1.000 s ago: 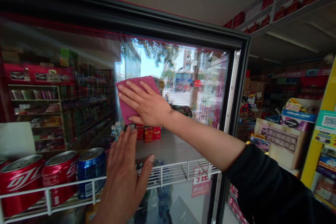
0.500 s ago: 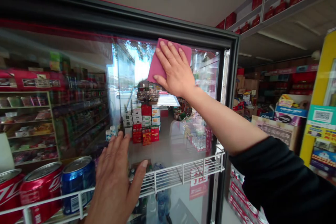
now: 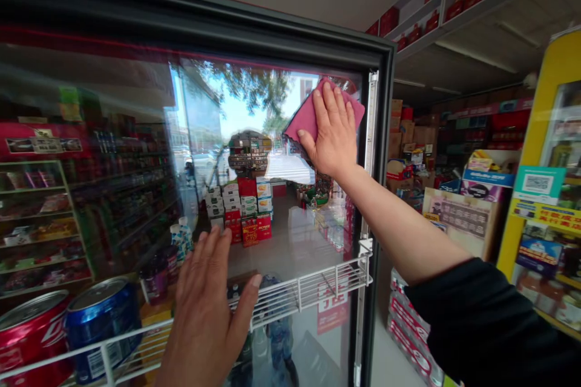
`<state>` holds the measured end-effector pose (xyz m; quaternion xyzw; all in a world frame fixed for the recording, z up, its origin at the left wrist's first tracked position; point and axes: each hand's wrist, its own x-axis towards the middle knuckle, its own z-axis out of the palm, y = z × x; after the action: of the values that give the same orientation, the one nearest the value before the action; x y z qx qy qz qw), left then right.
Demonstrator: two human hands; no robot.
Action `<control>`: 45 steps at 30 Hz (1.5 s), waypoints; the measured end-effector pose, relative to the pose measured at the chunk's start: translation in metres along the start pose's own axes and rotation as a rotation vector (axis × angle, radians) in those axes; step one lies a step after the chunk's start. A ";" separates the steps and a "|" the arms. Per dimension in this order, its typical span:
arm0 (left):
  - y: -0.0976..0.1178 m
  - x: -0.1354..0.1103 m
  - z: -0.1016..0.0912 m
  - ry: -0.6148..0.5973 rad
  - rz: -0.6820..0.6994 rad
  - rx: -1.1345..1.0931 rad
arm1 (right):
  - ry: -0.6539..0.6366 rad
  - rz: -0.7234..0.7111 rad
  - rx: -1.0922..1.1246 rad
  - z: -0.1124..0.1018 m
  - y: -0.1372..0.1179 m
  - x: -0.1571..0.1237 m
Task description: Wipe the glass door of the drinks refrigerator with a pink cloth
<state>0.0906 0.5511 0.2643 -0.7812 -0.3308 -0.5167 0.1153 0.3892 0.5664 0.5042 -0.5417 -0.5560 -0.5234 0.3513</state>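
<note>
My right hand (image 3: 333, 133) lies flat with its fingers stretched, pressing a pink cloth (image 3: 299, 124) against the glass door (image 3: 276, 242) near its upper right corner. Parts of the cloth stick out on both sides of the palm. Lower down, my left hand (image 3: 206, 302) is held up with fingers apart and nothing in it, in front of a white wire shelf (image 3: 313, 293); whether it touches anything is unclear. Left of it on the shelf stand a blue can (image 3: 102, 326) and a red can (image 3: 36, 332).
A dark frame (image 3: 380, 133) edges the glass, with a white slotted rail (image 3: 370, 151) along its right side. Shrink-wrapped packs (image 3: 411, 332) are stacked beyond it. At the far right stands a yellow-framed cabinet (image 3: 521, 193). Reflections of shelves and the street cover the glass.
My right hand and the pink cloth have slid right across the glass, towards the door's edge. My left hand stays open in nearly the same place. The view has shifted slightly right.
</note>
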 end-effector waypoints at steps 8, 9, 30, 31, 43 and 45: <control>0.015 -0.002 0.010 -0.022 0.023 -0.026 | 0.013 0.093 0.003 0.002 0.012 -0.039; 0.016 -0.002 0.010 -0.024 0.026 -0.027 | 0.002 0.096 -0.004 0.002 0.011 -0.041; 0.041 -0.009 0.015 -0.054 0.040 -0.048 | -0.008 0.241 0.162 0.015 -0.018 -0.125; 0.043 -0.010 0.014 -0.058 0.039 -0.047 | -0.009 0.251 0.181 0.015 -0.020 -0.132; 0.061 -0.027 0.011 -0.071 0.036 -0.093 | 0.076 0.504 0.734 -0.030 -0.048 -0.169; 0.066 -0.030 0.013 -0.093 0.009 -0.125 | 0.057 0.583 0.956 -0.046 -0.055 -0.171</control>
<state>0.1344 0.4961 0.2425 -0.8116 -0.2994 -0.4989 0.0530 0.3561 0.4889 0.3389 -0.4391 -0.5488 -0.1088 0.7030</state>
